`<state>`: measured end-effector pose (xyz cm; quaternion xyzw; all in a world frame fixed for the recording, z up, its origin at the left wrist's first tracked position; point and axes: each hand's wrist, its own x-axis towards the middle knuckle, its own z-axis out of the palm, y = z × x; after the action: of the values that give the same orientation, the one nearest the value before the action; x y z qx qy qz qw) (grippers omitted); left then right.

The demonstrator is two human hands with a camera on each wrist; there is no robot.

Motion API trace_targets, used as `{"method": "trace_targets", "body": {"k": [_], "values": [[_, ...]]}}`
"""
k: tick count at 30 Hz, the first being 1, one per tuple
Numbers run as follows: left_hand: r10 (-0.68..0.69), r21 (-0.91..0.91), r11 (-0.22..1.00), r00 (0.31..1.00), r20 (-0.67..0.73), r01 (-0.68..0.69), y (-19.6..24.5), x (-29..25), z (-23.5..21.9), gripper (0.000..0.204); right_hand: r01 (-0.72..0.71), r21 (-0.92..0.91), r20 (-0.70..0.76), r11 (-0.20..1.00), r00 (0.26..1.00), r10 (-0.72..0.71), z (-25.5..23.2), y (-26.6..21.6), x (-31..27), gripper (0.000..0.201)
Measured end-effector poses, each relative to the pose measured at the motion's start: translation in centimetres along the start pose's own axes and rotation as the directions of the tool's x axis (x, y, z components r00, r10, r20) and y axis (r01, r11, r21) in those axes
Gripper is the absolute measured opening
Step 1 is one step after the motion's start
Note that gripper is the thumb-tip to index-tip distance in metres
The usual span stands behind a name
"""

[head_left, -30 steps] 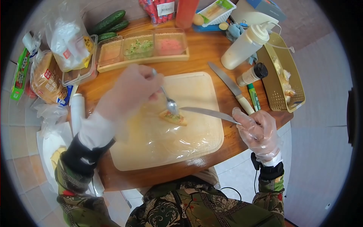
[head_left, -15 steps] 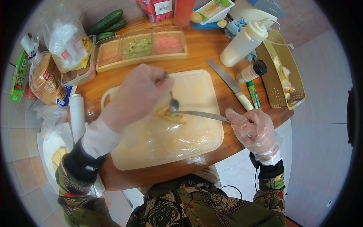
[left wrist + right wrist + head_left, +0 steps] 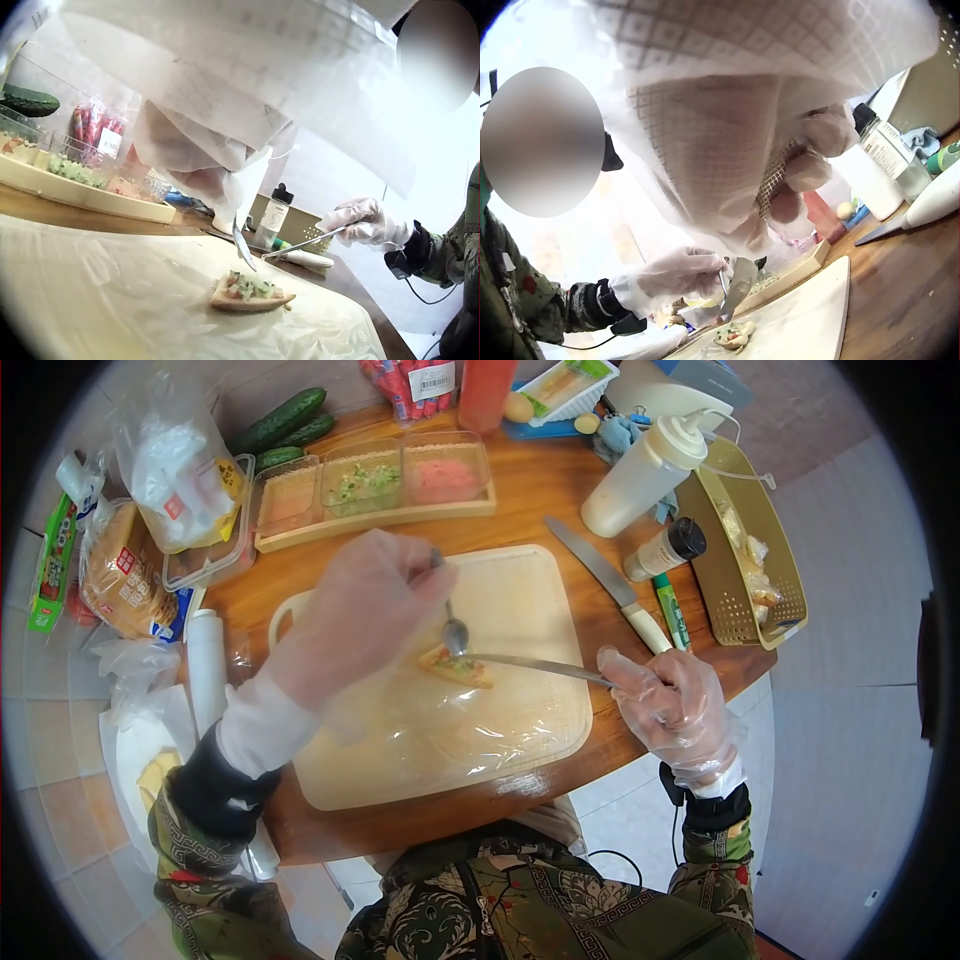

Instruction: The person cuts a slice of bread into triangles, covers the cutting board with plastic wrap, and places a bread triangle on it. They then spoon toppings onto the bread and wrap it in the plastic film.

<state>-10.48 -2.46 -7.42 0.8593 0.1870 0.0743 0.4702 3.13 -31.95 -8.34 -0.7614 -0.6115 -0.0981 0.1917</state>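
Note:
A small wedge of bread (image 3: 458,668) topped with diced green and pink bits lies on the film-covered cutting board (image 3: 400,785). My gloved left hand (image 3: 375,600) pinches a metal spoon (image 3: 455,635), its bowl pointing down at the topping. From the right, my gloved right hand (image 3: 670,705) grips a metal butter knife (image 3: 540,664). The knife's tip meets the spoon bowl right over the wedge's upper edge. In the left wrist view the spoon (image 3: 242,244) stands close above the topped bread (image 3: 251,294). Glove plastic hides most of the left fingers there.
Behind the board sits a wooden tray (image 3: 380,520) with three tubs of fillings. A kitchen knife (image 3: 600,570), a seasoning jar (image 3: 665,550), a squeeze bottle (image 3: 645,475) and a basket (image 3: 740,550) stand to the right. Bagged bread (image 3: 130,570) and a film roll (image 3: 207,670) are leftward.
My left hand has shifted a little right with the spoon, and its bowl has come to the knife tip. The right hand and knife have moved slightly left.

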Motion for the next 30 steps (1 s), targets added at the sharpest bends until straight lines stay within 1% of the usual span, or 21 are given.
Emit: {"method": "trace_targets", "body": {"k": [2, 3, 5, 6, 8, 12, 14, 17, 21, 23, 30], "values": [[0.004, 0.020, 1.000, 1.000, -0.007, -0.003, 0.0, 0.0, 0.0, 0.034, 0.010, 0.082, -0.025, 0.997, 1.000, -0.007, 0.3, 0.2, -0.2, 0.036], [0.004, 0.020, 1.000, 1.000, -0.007, -0.004, 0.0, 0.0, 0.0, 0.034, 0.010, 0.082, -0.025, 0.997, 1.000, -0.008, 0.2, 0.1, -0.1, 0.036], [-0.001, -0.016, 1.000, 1.000, -0.001, 0.001, -0.1, 0.0, 0.0, 0.034, -0.021, 0.037, 0.016, 0.999, 1.000, 0.021, -0.1, -0.2, 0.0, 0.021], [-0.001, -0.016, 1.000, 1.000, -0.002, 0.001, 0.0, -0.1, -0.1, 0.034, -0.021, 0.036, 0.016, 0.999, 1.000, 0.020, 0.0, 0.0, -0.2, 0.021], [0.047, 0.044, 0.998, 0.999, -0.015, -0.047, 0.1, -0.1, -0.3, 0.034, -0.005, 0.119, -0.017, 0.993, 1.000, 0.007, 0.3, 0.5, -0.7, 0.018], [0.020, 0.025, 0.999, 1.000, -0.010, -0.020, 0.2, -0.1, -0.4, 0.034, 0.003, 0.152, -0.037, 0.988, 0.999, 0.002, 0.7, 0.9, -1.1, 0.021], [0.008, 0.024, 1.000, 1.000, -0.004, -0.008, 0.1, -0.1, -0.4, 0.034, -0.020, 0.175, -0.034, 0.984, 0.999, 0.027, 0.8, 1.0, -1.3, 0.021], [0.005, 0.027, 1.000, 1.000, -0.005, -0.005, 0.0, -0.1, -0.3, 0.034, -0.031, 0.132, -0.004, 0.991, 0.999, 0.032, 0.8, 1.0, -1.3, 0.021], [0.008, 0.016, 1.000, 1.000, -0.011, -0.008, 0.0, -0.1, -0.2, 0.033, -0.034, 0.151, -0.011, 0.988, 0.999, 0.036, 0.8, 1.0, -1.4, 0.021], [0.009, 0.017, 1.000, 1.000, -0.007, -0.009, 0.0, -0.1, -0.3, 0.032, -0.058, 0.188, -0.002, 0.980, 0.998, 0.059, 0.7, 0.9, -1.2, 0.022], [-0.014, -0.001, 1.000, 1.000, 0.006, 0.014, 0.0, -0.1, -0.3, 0.031, -0.062, 0.170, 0.014, 0.983, 0.998, 0.060, 0.8, 1.1, -1.4, 0.022]]}}
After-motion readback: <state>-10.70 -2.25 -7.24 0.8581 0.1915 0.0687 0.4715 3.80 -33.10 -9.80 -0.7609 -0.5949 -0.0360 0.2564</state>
